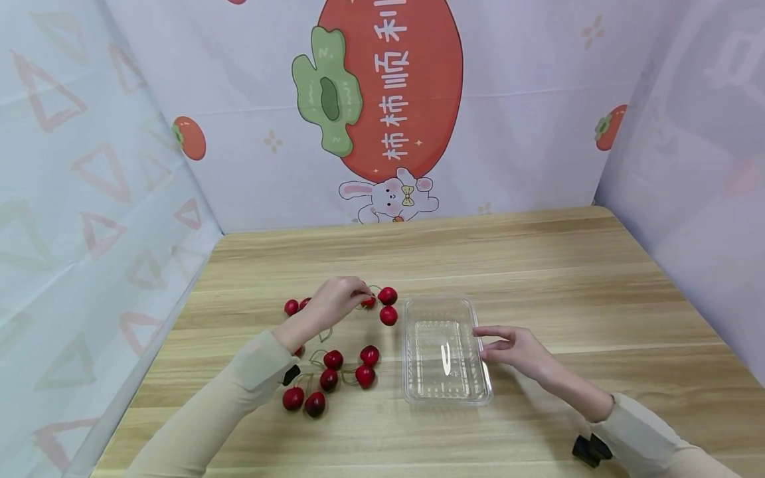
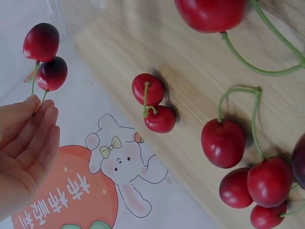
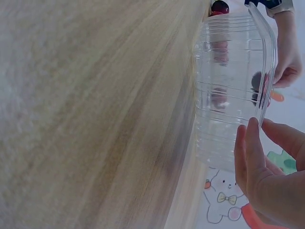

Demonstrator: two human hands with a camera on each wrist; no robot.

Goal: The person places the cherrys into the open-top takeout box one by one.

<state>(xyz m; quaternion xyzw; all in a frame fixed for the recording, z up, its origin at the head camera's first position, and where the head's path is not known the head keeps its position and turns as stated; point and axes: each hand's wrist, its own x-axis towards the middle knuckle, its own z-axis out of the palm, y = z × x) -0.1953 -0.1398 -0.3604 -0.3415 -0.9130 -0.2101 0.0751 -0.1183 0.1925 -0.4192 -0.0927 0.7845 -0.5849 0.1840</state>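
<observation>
A pair of red cherries (image 1: 388, 315) hangs by its stems from my left hand (image 1: 340, 297), whose thumb and fingertips pinch the stems. In the left wrist view the held cherries (image 2: 51, 73) stand just beyond the fingertips, off the table. To their right in the head view is a clear plastic container (image 1: 445, 392), with no fruit seen inside. My right hand (image 1: 522, 352) holds the container's right side. In the right wrist view the rim (image 3: 268, 57) runs between the right hand's thumb and fingers (image 3: 252, 148).
Several paired cherries (image 1: 329, 380) with green stems lie on the wooden table (image 1: 538, 265), left of the container. Another cherry (image 1: 368, 302) shows beside the left fingertips, and more (image 1: 291, 307) are partly hidden behind the left arm. A printed cloth (image 1: 526, 133) hangs behind the table.
</observation>
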